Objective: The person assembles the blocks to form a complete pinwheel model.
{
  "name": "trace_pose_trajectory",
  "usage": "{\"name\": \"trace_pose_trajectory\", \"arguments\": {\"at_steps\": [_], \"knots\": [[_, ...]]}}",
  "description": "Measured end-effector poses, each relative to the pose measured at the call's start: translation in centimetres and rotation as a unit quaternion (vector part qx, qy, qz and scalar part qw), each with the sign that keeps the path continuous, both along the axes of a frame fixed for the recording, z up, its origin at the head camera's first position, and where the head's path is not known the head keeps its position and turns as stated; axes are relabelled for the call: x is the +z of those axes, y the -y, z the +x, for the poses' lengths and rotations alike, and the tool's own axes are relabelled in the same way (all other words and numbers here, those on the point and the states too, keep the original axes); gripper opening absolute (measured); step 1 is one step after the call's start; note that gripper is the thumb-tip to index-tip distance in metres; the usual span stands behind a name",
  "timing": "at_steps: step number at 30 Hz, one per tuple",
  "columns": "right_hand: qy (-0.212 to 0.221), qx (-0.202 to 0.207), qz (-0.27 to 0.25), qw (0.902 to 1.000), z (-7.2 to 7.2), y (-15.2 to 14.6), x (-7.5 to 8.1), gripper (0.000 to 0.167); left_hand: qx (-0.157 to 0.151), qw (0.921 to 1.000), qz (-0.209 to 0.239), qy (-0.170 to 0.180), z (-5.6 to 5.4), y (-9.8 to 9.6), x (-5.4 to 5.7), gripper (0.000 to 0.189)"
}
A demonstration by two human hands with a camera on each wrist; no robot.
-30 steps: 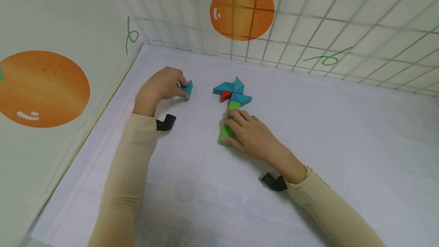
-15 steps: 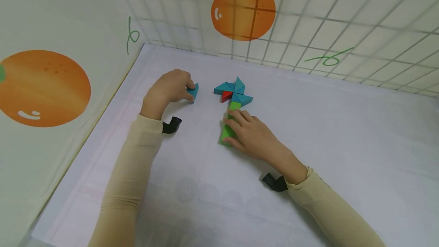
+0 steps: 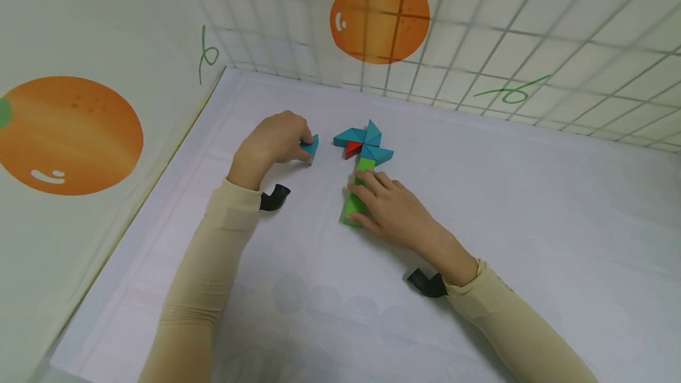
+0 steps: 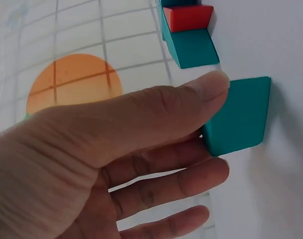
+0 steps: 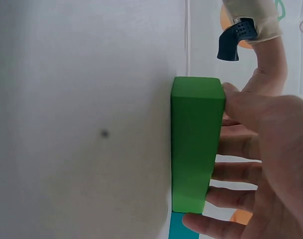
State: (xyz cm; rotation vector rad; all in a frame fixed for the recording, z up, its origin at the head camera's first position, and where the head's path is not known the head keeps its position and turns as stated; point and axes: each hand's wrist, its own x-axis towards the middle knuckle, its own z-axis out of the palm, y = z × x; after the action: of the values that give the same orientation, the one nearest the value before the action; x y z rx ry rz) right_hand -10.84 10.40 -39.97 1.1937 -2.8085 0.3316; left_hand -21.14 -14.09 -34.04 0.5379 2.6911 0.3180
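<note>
Between thumb and fingers, my left hand (image 3: 276, 139) pinches a blue triangular block (image 4: 243, 117), held close over the table just left of a pinwheel shape. That pinwheel is made of several blue triangular blocks (image 3: 348, 135) and one red triangular block (image 3: 352, 149), laid flat. Below it a long green block (image 5: 195, 154) runs down like a stem, one end against a blue block (image 5: 183, 226). My right hand (image 3: 396, 211) rests on the green block, its fairly straight fingers and thumb touching the upper side and covering part of it in the head view.
The blocks lie on a white-covered table (image 3: 505, 223). Behind it stands a pale wall with grid lines and a printed orange (image 3: 380, 16); a left wall carries another orange (image 3: 69, 135). Black wrist cameras (image 3: 275, 198) stick out from both sleeves.
My left hand has moved right and slightly toward me with the blue triangular block, closer to the pinwheel. The right hand and the laid blocks stay in place.
</note>
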Motion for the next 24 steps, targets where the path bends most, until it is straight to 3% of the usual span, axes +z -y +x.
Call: {"name": "trace_pose_trajectory", "arguments": {"at_steps": [9,15,18,22,24], "knots": [[0.002,-0.001,-0.002,1.0000,0.0,0.0,0.1,0.055,-0.036,0.9973,-0.049,-0.042,1.0,-1.8,0.2,0.031],[0.004,-0.001,-0.006,1.0000,0.1,-0.1,0.1,0.055,-0.030,0.9975,-0.057,-0.029,1.3,-2.3,0.1,0.041],[0.005,-0.001,-0.006,1.0000,0.1,0.0,0.1,0.055,-0.038,0.9960,-0.070,-0.040,1.5,-2.7,0.1,0.040],[0.003,-0.002,-0.006,1.0000,0.0,0.0,0.0,0.055,-0.053,0.9923,-0.086,-0.071,2.0,-3.2,0.1,0.014],[0.003,-0.002,-0.006,1.0000,0.0,0.0,0.0,0.055,-0.059,0.9917,-0.087,-0.075,2.1,-3.4,0.1,0.036]]}}
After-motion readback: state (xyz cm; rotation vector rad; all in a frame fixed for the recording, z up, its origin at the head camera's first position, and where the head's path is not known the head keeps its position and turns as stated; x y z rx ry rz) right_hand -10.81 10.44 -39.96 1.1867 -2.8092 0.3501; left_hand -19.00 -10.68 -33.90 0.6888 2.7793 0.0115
